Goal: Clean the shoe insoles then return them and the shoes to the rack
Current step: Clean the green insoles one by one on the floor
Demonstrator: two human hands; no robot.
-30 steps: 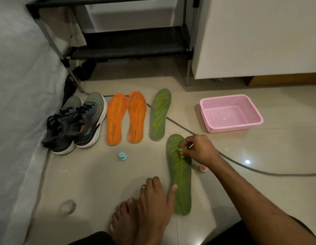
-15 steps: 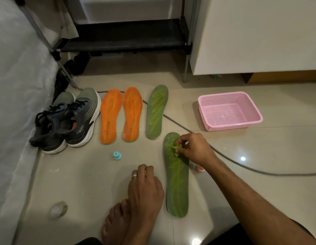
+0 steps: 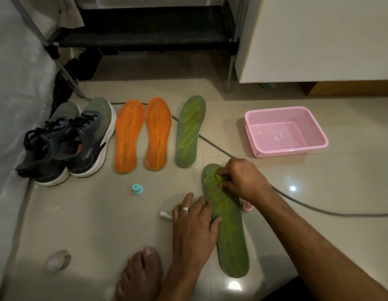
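A green insole (image 3: 229, 231) lies lengthwise on the floor in front of me. My right hand (image 3: 243, 178) pinches a small green cleaning tool (image 3: 218, 177) against the insole's toe end. My left hand (image 3: 194, 222) presses flat on the insole's left edge, fingers straight. A second green insole (image 3: 189, 131) and two orange insoles (image 3: 129, 135) (image 3: 158, 133) lie in a row farther away. A pair of dark sneakers (image 3: 67, 140) stands at the left of the row. The black shoe rack (image 3: 149, 38) is beyond them.
A pink perforated basket (image 3: 285, 131) sits at the right, a grey cable (image 3: 297, 203) runs across the floor. A teal cap (image 3: 137, 189), a pink cap (image 3: 247, 206), a white piece (image 3: 166, 215) and a tape roll (image 3: 58, 260) lie around. My bare foot (image 3: 141, 272) is at the bottom.
My left hand has slid back onto the insole's left edge after lifting off it. The right hand has kept rubbing at the toe end. The view has tilted down slightly.
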